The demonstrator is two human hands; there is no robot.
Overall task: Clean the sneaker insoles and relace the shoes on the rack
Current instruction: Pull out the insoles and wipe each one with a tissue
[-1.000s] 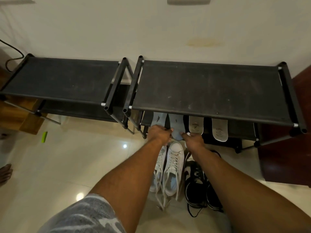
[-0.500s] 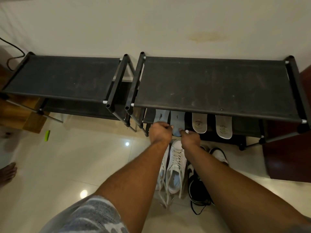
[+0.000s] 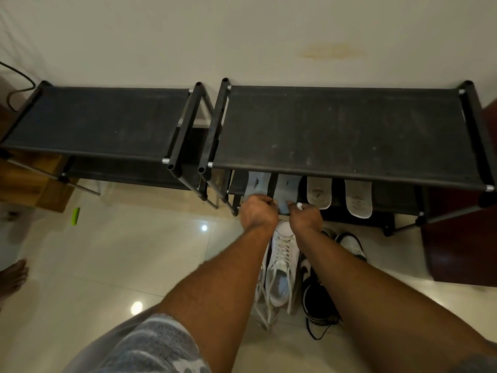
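Two grey insoles lie side by side on the lower shelf of the right black rack point(image 3: 347, 130). My left hand point(image 3: 258, 214) is curled over the near end of the left grey insole point(image 3: 257, 183). My right hand point(image 3: 306, 218) pinches the near edge of the second grey insole point(image 3: 287, 185), with a small white bit at its fingertips. Two white insoles point(image 3: 319, 191) point(image 3: 358, 196) lie further right on the same shelf. White sneakers point(image 3: 283, 265) with loose laces stand on the floor under my forearms, and black-and-white sneakers point(image 3: 317, 297) are beside them.
A second black rack point(image 3: 99, 122) stands to the left, touching the first. A dark brown cabinet point(image 3: 462, 238) is at the right and a wooden piece point(image 3: 48, 189) at the far left. A green object point(image 3: 76, 216) lies on the glossy tile floor, and a bare foot point(image 3: 13, 275) shows at the left edge.
Both hands have stayed on the near ends of the grey insoles and edged closer together. The view has shifted, so the toes of the black-and-white sneakers now show.
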